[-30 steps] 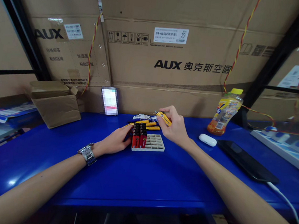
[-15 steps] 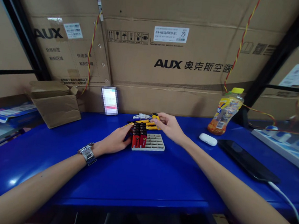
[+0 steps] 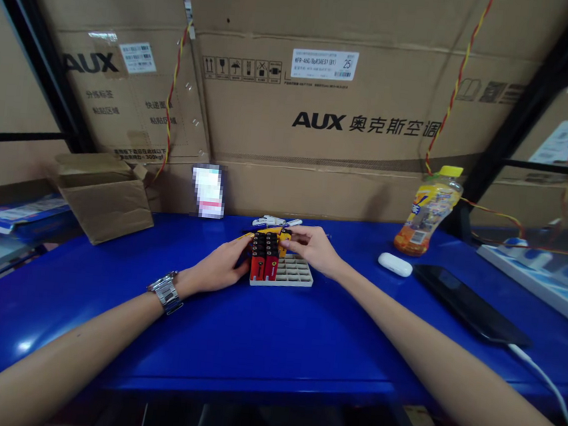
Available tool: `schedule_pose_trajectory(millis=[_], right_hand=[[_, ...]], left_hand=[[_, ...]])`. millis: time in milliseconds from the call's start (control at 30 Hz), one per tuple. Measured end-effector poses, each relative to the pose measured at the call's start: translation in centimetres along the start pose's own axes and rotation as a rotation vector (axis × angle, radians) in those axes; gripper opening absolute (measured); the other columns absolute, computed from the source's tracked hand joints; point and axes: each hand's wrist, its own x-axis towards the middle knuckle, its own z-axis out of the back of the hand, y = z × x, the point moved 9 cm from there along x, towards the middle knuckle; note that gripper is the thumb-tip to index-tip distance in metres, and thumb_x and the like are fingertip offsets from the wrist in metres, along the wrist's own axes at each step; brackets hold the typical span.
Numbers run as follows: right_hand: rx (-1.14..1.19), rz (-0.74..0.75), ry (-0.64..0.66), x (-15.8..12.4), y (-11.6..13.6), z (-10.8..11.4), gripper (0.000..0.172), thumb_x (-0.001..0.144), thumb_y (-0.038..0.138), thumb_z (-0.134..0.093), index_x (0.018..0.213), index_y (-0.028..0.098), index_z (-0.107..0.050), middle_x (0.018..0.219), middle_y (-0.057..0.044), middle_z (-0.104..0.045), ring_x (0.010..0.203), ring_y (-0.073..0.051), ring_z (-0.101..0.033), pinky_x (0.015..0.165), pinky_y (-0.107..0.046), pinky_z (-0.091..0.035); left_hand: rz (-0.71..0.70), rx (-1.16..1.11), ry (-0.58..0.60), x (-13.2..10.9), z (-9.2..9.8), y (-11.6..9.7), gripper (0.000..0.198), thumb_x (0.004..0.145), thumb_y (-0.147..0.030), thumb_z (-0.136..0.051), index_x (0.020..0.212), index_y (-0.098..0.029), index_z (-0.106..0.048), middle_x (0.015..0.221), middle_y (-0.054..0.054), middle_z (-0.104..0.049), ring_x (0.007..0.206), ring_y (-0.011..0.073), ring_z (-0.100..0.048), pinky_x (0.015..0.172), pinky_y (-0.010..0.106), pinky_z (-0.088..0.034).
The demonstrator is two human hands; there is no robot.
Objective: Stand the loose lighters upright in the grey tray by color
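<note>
My right hand (image 3: pixel 311 246) has swung in to twelve o'clock on the tray (image 3: pixel 294 283), pinching a yellow lighter (image 3: pixel 286 236); left hand (image 3: pixel 221 264) at nine, grip I can't tell.

Person's got a chunky silver metal watch (image 3: pixel 166 292) on the left wrist, shiny link band (image 3: pixel 172 301). Left forearm (image 3: pixel 80 347) and right forearm (image 3: pixel 414 326) are bare, tiny dark dot (image 3: pixel 78 336) on the left one. Left hand (image 3: pixel 221 267) and right hand (image 3: pixel 314 249), both bare too.

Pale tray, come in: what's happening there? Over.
Right fingers gripping yellow lighter. Left fingers beside red lighters, tips partly hidden. Red lighters standing in tray's left part, yellow one just right of them.
</note>
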Motion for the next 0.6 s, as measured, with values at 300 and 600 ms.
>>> schedule_pose_trajectory(millis=[300,600], right_hand=[[-0.354,0.06,0.124,0.0,0.7,0.4,0.033,0.09,0.042,-0.047,0.086,0.017,-0.068,0.068,-0.002,-0.063,0.061,-0.014,-0.053,0.059,-0.03,-0.041],[-0.842,0.172,0.169,-0.1,-0.7,1.6,0.028,0.09,0.028,-0.045,0.082,0.019,-0.071,0.081,-0.009,-0.063,0.082,-0.022,-0.051,0.076,-0.038,-0.033]], left_hand=[[0.01,0.004,0.001,0.0,-0.1,0.2,0.039,0.084,-0.014,-0.047,0.123,-0.015,-0.044,0.124,0.014,-0.058,0.111,0.0258,-0.057,0.091,0.041,-0.048],[0.015,-0.005,0.001,0.0,-0.1,0.2,0.04,0.082,-0.013,-0.048,0.122,-0.015,-0.044,0.123,0.014,-0.058,0.11,0.0261,-0.057,0.093,0.042,-0.046]])
